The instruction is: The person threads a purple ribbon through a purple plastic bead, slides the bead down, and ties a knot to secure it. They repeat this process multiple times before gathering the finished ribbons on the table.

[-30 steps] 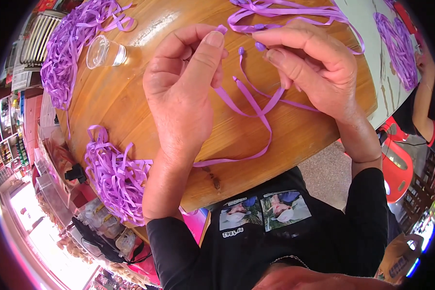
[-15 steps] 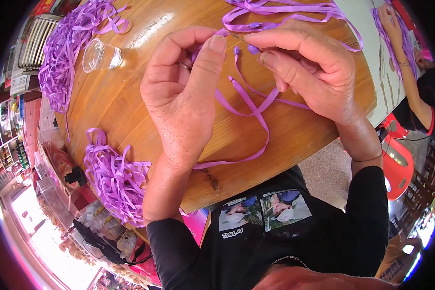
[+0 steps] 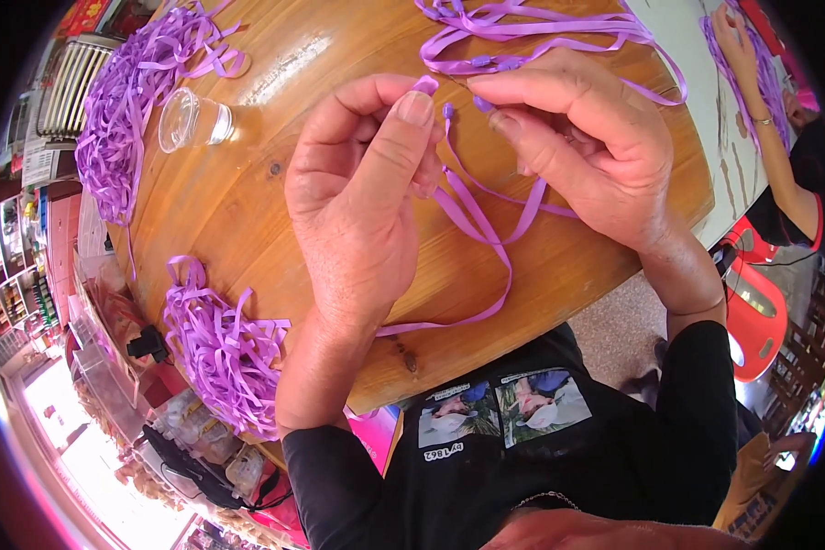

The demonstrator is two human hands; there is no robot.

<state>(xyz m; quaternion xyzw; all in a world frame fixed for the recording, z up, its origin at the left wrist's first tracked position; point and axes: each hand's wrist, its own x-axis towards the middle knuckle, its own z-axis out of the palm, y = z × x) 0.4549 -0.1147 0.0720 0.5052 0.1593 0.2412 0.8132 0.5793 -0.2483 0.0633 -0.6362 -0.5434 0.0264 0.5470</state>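
You are working a thin purple ribbon strap point(image 3: 472, 215) just above the round varnished wooden table point(image 3: 275, 174), its loop trailing down toward the near edge. Your left hand point(image 3: 362, 197) is pinching one end of the strap between thumb and forefinger, closed tight on it, with a small purple plastic tip point(image 3: 425, 84) showing above the thumb. Your right hand point(image 3: 582, 151) is curled nearly shut, pinching the other strand close to a second purple tip point(image 3: 482, 104), the two tips sitting just apart. To do this well, I judge you should be keeping both pinches close to the tips so the limp ribbon is not twisting, and lining the ends up squarely before pressing them together.

Finished-looking looped purple straps point(image 3: 522, 32) are lying at the far side of the table. Heaps of loose purple ribbon point(image 3: 215, 348) are sitting at your near left and far left, beside a clear plastic cup point(image 3: 188, 119) lying on its side. Another person's arm point(image 3: 765, 119) is handling purple ribbon at a separate table to your right.
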